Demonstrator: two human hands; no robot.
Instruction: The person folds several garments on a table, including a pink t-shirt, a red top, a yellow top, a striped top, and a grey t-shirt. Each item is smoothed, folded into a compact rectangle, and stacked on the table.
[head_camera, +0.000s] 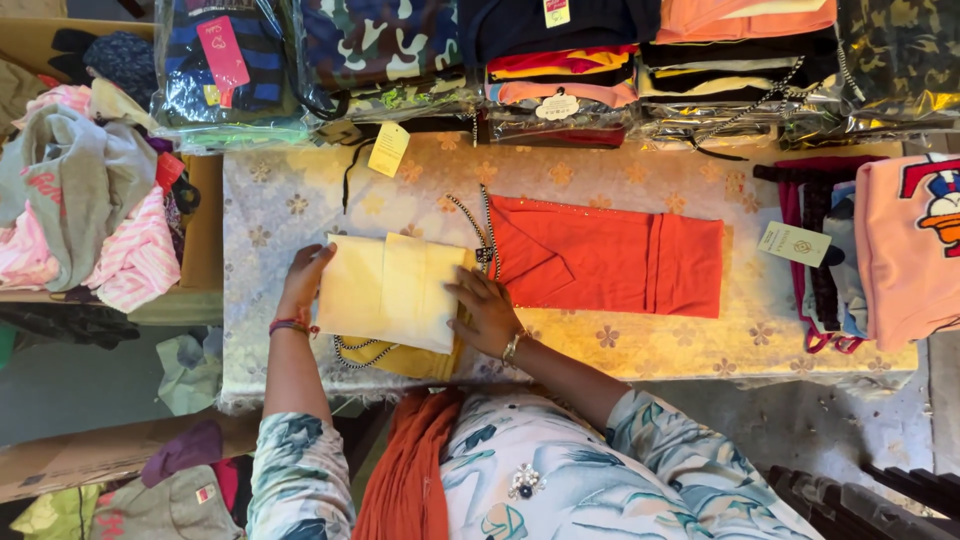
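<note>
A pale yellow folded garment (385, 290) lies on the table's patterned cloth (600, 170), with a darker yellow layer and black-and-white cord showing under its near edge. My left hand (303, 278) rests on the garment's left edge, fingers spread. My right hand (485, 310) presses flat on its right side. Right beside it lies a folded orange garment (610, 258) with a beaded neckline, touching the yellow one.
Stacks of packaged folded clothes (560, 70) line the table's far edge. A pile of loose clothes (80, 190) sits at the left. Pink and maroon garments (900, 240) with a paper tag (793, 243) lie at the right. A cardboard box (90, 455) stands below left.
</note>
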